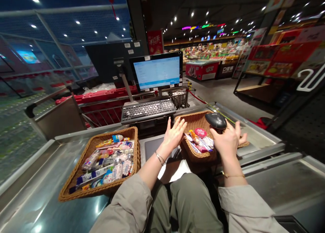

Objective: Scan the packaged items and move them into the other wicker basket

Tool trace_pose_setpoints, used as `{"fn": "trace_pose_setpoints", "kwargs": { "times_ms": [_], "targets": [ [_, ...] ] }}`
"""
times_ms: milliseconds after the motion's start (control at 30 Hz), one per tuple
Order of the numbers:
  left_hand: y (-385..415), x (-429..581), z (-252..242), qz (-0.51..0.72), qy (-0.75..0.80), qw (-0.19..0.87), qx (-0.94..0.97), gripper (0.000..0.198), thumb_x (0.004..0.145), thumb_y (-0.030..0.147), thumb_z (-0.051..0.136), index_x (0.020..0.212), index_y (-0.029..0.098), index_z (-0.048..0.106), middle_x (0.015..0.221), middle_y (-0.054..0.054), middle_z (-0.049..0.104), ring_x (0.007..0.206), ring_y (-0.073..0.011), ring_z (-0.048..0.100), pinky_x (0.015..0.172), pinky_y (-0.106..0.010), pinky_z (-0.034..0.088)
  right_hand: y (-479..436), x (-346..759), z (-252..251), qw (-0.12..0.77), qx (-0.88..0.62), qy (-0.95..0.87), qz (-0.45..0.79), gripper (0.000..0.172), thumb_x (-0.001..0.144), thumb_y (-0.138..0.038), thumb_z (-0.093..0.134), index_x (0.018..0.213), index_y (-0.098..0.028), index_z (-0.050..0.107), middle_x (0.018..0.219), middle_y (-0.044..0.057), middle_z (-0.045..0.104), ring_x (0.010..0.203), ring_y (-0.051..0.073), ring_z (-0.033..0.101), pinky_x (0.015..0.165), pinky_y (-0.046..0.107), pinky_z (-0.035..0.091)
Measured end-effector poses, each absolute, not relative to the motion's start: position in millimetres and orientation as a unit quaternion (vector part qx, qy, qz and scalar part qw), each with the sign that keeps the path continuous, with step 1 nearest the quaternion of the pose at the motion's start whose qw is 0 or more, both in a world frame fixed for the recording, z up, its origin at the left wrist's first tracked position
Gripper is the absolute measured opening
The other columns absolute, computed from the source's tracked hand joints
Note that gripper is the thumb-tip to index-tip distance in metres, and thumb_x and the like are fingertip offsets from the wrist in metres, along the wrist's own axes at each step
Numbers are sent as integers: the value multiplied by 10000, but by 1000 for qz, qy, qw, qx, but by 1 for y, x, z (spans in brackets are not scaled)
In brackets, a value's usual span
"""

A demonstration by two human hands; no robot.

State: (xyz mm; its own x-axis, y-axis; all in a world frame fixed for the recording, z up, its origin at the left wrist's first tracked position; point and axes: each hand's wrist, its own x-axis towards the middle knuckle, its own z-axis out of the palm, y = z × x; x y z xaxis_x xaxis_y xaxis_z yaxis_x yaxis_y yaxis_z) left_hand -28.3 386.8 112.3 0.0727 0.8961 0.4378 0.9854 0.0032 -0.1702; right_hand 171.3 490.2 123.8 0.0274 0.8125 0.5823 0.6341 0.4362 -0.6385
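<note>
In the head view, my right hand (225,138) is right of the middle of the frame, at the black scanner (217,120). My thumb and first finger are by it, and the other fingers stick out loose. I cannot tell if I grip it. My left hand (175,135) is wide, with nothing in it, by the left rim of the small basket (186,151).

I think this step is handling the scanner by the small basket. The next move seems to call for a sure hold, and not bumping the packs (199,143).

The scanner hides part of the basket's far rim. The keyboard (148,110) is near my left fingers, and the big basket (138,148) fills the lower left. The most room is at the right, over the metal counter (262,138).
</note>
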Motion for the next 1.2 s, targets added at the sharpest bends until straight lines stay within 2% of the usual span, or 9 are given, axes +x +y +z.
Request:
{"fn": "trace_pose_setpoints", "kwargs": {
  "times_ms": [200, 367, 733, 1067, 1200],
  "targets": [
    [353, -44, 114, -107, -707, 226, -661, 648, 976, 383, 580, 1552, 147, 398, 1636, -146, 391, 1566, -312, 255, 1271, -694, 46, 477, 143, 129, 483, -497, -711, 119, 477, 773, -458, 627, 1168, -206, 710, 1368, 146, 658, 1510, 352, 293, 1197, 672, 73],
    [318, -61, 114, -106, -740, 232, -622, 671, 965, 415, 599, 1553, 159, 400, 1636, -144, 393, 1561, -315, 269, 1273, -685, 65, 459, 120, 134, 478, -459, -739, 123, 451, 791, -444, 599, 1156, -206, 712, 1393, 154, 642, 1515, 355, 290, 1192, 677, 101],
    [227, -114, 124, -101, -811, 243, -523, 658, 953, 398, 614, 1550, 203, 419, 1646, -149, 363, 1555, -353, 272, 1237, -739, 65, 409, 57, 138, 473, -339, -804, 125, 313, 829, -438, 596, 983, -213, 748, 1359, 138, 669, 1496, 384, 303, 1157, 728, 132],
    [131, -168, 122, -53, -877, 240, -413, 499, 951, 333, 579, 1432, 203, 564, 1605, -173, 433, 1525, -390, 329, 1174, -818, 76, 365, 9, 130, 457, -274, -833, 152, 300, 848, -454, 594, 901, -198, 740, 1379, 124, 668, 1505, 367, 308, 1167, 708, 141],
    [110, -177, 111, -40, -898, 234, -371, 455, 895, 267, 584, 1343, 212, 645, 1558, -185, 496, 1497, -424, 367, 1154, -836, 61, 356, -2, 125, 449, -264, -839, 158, 281, 845, -443, 611, 901, -203, 745, 1379, 112, 672, 1502, 367, 315, 1170, 705, 135]
  ]
}}
